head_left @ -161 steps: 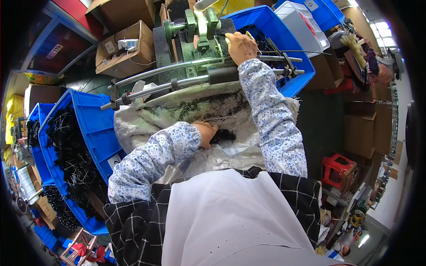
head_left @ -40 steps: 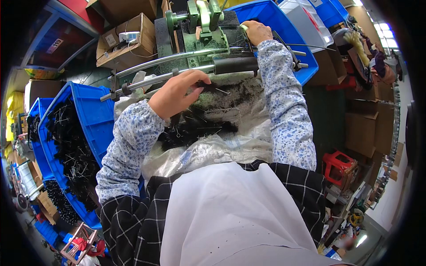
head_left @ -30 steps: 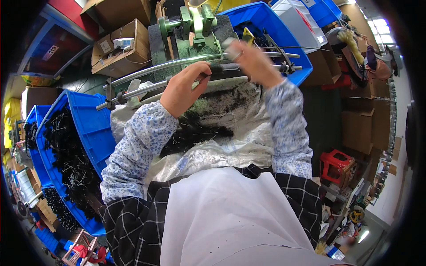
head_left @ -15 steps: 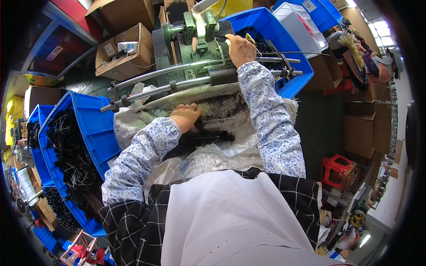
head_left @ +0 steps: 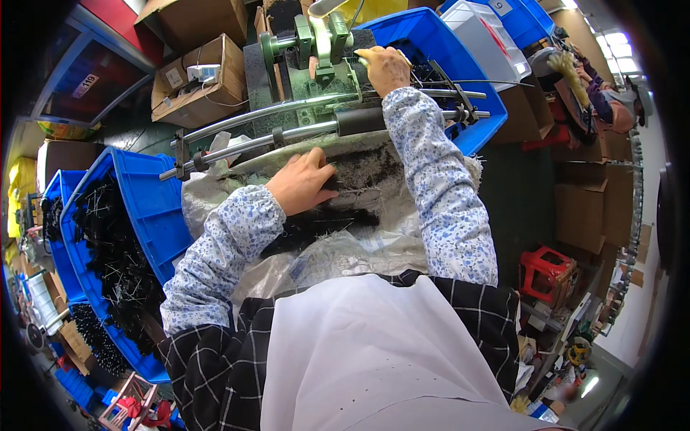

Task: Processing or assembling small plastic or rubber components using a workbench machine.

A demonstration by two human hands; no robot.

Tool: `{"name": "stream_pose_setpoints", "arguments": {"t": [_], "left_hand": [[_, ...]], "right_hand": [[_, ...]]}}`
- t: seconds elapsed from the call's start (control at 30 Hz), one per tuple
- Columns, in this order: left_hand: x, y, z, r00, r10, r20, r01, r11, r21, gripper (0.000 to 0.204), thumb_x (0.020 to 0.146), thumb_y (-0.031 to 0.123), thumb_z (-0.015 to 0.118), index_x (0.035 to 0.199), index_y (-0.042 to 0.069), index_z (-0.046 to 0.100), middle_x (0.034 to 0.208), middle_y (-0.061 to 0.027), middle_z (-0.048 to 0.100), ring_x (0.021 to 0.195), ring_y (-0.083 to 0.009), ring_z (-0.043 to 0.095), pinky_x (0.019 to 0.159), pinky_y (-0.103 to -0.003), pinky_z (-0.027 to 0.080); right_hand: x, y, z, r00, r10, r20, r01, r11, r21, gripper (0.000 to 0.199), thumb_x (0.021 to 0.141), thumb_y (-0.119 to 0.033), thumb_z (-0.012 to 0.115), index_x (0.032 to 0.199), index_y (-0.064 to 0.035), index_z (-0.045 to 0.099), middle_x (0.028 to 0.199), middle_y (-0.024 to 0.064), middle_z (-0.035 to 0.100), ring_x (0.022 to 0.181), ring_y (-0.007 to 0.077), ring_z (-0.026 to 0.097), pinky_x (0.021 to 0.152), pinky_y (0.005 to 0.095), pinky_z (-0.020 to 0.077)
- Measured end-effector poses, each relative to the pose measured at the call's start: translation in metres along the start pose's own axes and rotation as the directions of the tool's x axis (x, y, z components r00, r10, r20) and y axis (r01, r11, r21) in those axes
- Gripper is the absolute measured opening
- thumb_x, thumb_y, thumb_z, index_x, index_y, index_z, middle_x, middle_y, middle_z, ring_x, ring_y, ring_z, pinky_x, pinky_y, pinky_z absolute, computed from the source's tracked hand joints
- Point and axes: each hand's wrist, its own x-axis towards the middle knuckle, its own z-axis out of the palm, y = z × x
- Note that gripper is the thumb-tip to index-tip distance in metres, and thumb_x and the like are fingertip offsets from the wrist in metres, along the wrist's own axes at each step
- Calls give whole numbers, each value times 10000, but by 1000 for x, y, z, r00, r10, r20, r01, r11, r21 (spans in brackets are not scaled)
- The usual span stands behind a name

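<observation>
On the sack [head_left: 345, 256], black brushes [head_left: 339, 218] are lying just right of and nearer the wearer than the left hand [head_left: 307, 181], the pile's long axis running roughly left-right. Left hand is sitting closer, thumb and forefinger standing apart. Right hand [head_left: 385, 69] is reaching beside the machine [head_left: 323, 74]; cannot tell its grip.

The left forearm [head_left: 223, 255] slants up and rightward to the left hand [head_left: 302, 182], back uppermost, thumb parted from loosely bent fingers. The right forearm [head_left: 440, 183] reaches farther forward, ending in the right hand [head_left: 386, 71], its fingers curled (their tips partly hidden).
</observation>
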Motion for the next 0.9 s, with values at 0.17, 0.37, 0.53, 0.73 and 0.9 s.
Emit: {"name": "stream_pose_setpoints", "arguments": {"t": [0.17, 0.37, 0.53, 0.73, 0.9], "left_hand": [[-4, 9, -15, 979, 75, -191, -83, 996, -33, 331, 780, 255, 654, 1009, 41, 549, 977, -139, 462, 854, -294, 501, 789, -362, 417], [-7, 12, -27, 963, 67, -260, -143, 948, -283, 330, 783, 149, 640, 1070, 55, 510, 997, -131, 521, 901, -296, 534, 800, -365, 431], [-4, 15, -27, 985, 31, -172, -105, 894, -436, 332, 786, 82, 616, 1091, 55, 488, 1024, -139, 547, 930, -309, 550, 798, -361, 457], [-2, 17, -21, 967, 130, -221, -199, 924, -328, 334, 778, -2, 575, 1099, 51, 499, 1146, -133, 477, 1015, -308, 526, 875, -357, 446], [-16, 8, -38, 973, 17, -228, -93, 941, -325, 383, 738, -51, 547, 1106, 43, 500, 1126, -126, 463, 1029, -310, 519, 897, -352, 432]], "right_hand": [[-9, -1, -15, 998, 54, -15, -56, 985, -165, 288, 763, -269, 622, 1025, -150, 630, 1019, 54, 564, 922, 243, 535, 815, 390, 405], [-19, 5, -5, 994, 74, -79, -75, 997, -15, 295, 716, -218, 613, 983, -93, 611, 950, 79, 627, 932, 269, 564, 773, 415, 424], [-13, -37, 6, 996, 52, -79, -50, 999, 20, 112, 733, -172, 561, 807, -91, 583, 801, 78, 626, 794, 244, 613, 677, 404, 432], [-12, -65, 10, 990, 11, -141, -17, 999, -41, 115, 740, -212, 574, 803, -119, 598, 772, 62, 628, 765, 226, 619, 675, 394, 415], [-17, -19, 1, 991, 28, -132, -36, 997, -62, 151, 728, -216, 585, 836, -117, 622, 815, 63, 646, 781, 237, 621, 675, 404, 431]]}}
